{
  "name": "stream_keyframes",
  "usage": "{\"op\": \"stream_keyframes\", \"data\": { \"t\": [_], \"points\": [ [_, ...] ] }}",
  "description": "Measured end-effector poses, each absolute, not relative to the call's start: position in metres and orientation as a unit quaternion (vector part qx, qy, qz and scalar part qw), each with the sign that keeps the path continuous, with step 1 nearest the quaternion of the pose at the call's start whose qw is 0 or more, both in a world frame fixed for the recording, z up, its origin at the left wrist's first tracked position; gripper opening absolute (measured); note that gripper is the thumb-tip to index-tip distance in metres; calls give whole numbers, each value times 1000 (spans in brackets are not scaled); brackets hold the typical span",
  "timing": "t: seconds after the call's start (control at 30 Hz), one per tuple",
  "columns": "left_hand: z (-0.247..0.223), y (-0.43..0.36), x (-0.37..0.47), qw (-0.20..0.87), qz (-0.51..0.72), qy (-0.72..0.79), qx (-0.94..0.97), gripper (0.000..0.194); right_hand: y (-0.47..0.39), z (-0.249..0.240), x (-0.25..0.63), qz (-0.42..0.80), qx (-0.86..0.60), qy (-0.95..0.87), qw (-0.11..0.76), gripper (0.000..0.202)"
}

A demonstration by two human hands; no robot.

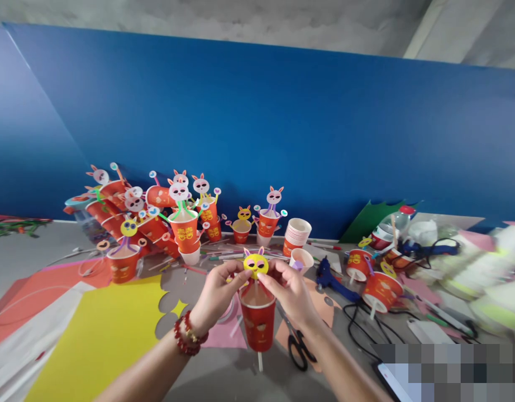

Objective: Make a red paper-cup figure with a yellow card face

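Note:
A yellow paper rabbit face (256,266) with pink ears is pinched at its edges between the thumbs and fingers of both hands. My left hand (219,291), with red bead bracelets at the wrist, closes on its left side. On the opposite side, my right hand (291,290) closes on it too. Directly below the face is a red paper cup (258,328), upright, with a white stick (260,362) poking out under its base. My fingers partly cover the cup's rim and whatever joins the face to it. Black-handled scissors (298,350) lie below my right hand.
Several finished rabbit cups (184,229) crowd the back left. A stack of paper cups (297,231) stands behind my right hand. Yellow paper (98,329) lies at left. To the right are a blue glue gun (335,282), dark cables (358,324) and tipped rabbit cups (381,291).

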State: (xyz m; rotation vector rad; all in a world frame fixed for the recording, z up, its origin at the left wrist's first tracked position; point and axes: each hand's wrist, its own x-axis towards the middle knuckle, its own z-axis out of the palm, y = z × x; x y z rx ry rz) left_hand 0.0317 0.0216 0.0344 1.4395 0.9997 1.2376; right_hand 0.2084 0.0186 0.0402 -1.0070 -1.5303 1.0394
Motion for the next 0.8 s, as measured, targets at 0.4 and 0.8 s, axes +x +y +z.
{"op": "stream_keyframes", "data": {
  "t": [0.4, 0.8],
  "points": [
    [45, 18, 36, 544, 521, 366, 545, 28, 23, 37, 213, 450, -416, -616, 495, 31],
    [32, 19, 39, 697, 494, 221, 470, 53, 22, 52, 215, 489, -415, -548, 538, 32]
  ]
}}
